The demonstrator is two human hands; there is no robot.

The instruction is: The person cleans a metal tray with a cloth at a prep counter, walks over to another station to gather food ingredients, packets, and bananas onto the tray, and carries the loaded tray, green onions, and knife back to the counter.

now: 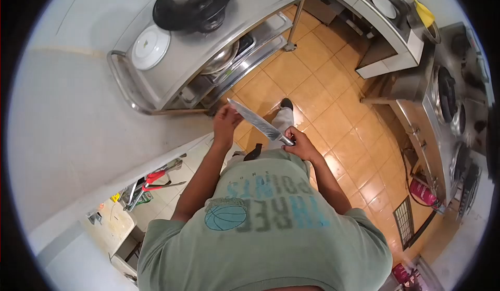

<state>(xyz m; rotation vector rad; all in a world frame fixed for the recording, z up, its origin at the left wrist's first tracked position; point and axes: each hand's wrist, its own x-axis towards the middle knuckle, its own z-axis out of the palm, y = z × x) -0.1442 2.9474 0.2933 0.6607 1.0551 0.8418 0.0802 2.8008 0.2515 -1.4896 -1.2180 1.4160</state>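
Observation:
A large kitchen knife (256, 120) with a broad, shiny blade is held in front of my waist, its tip pointing to the upper left. My right hand (299, 144) is closed around its metallic handle. At the other end, the curled fingers of my left hand (226, 126) are against the blade near the tip. Part of their grip is hidden from above. Below both hands shows my green printed T-shirt (271, 202), and one shoe (286, 103) is visible past the blade.
Ahead stands a metal trolley (255, 4) bearing a black pan-like vessel (192, 2) and a white lid or plate (151, 47). A stove (424, 119) with cookware is on the right. Red-handled tools (152, 181) lie at lower left. Orange tiles (333, 103) cover the floor.

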